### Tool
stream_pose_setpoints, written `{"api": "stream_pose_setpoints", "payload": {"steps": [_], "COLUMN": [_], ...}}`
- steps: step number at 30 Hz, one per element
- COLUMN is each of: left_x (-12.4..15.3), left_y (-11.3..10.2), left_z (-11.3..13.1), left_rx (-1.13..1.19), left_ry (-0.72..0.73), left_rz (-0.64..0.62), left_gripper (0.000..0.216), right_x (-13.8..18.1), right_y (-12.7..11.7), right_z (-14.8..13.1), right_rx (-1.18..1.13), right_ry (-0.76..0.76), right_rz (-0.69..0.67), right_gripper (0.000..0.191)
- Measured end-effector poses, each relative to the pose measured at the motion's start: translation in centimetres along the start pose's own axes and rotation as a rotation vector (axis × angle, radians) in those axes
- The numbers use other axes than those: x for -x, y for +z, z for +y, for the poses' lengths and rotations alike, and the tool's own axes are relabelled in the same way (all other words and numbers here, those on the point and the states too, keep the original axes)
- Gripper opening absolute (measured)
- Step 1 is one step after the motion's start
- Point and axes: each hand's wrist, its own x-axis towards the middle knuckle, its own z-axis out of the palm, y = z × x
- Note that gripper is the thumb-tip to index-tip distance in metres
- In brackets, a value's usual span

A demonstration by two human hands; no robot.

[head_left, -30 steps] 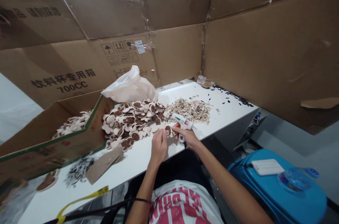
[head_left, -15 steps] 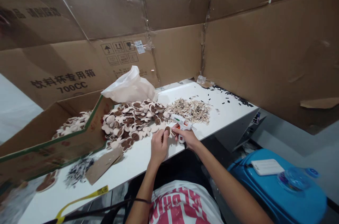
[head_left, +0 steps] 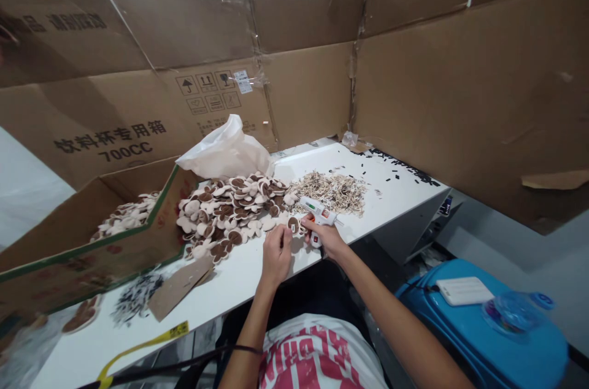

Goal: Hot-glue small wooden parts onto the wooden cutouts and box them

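Felt piece (head_left: 293,224), one, partly hidden, pinched by the left hand (head_left: 276,254) above the bench (head_left: 242,272); right hand (head_left: 324,238) grasps one glue gun (head_left: 316,210), fingertip contact indistinct; overlapping heap (head_left: 232,208) uncountable.

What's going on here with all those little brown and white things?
A person is working at a white table. The left hand holds a small brown piece, close to the right hand, which holds a white glue gun. A heap of brown and white pieces lies just beyond, beside thin beige strips.
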Motion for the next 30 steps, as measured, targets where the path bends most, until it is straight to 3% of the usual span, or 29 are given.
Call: {"api": "stream_pose_setpoints", "payload": {"steps": [8, 19, 24, 30], "left_x": [0.1, 0.1, 0.1, -0.1], "left_y": [0.1, 0.2, 0.0, -0.2], "left_z": [-0.2, -0.3, 0.3, 0.5], "left_rx": [0.124, 0.022, 0.123, 0.024], "left_ry": [-0.168, -0.136, -0.113, -0.113], "left_rz": [0.172, 0.18, 0.244, 0.075], "left_gripper": [0.04, 0.047, 0.026, 0.038], "right_x": [0.0, -0.1, 0.2, 0.3], "right_y": [0.1, 0.0, 0.2, 0.1], "right_z": [0.0, 0.0, -0.4, -0.3], "right_rx": [-0.02, -0.021, 0.001, 0.01], "right_ry": [-0.006, -0.014, -0.008, -0.018], "right_rz": [0.047, 0.031, 0.005, -0.048], "right_gripper": [0.045, 0.042, 0.042, 0.038]}}
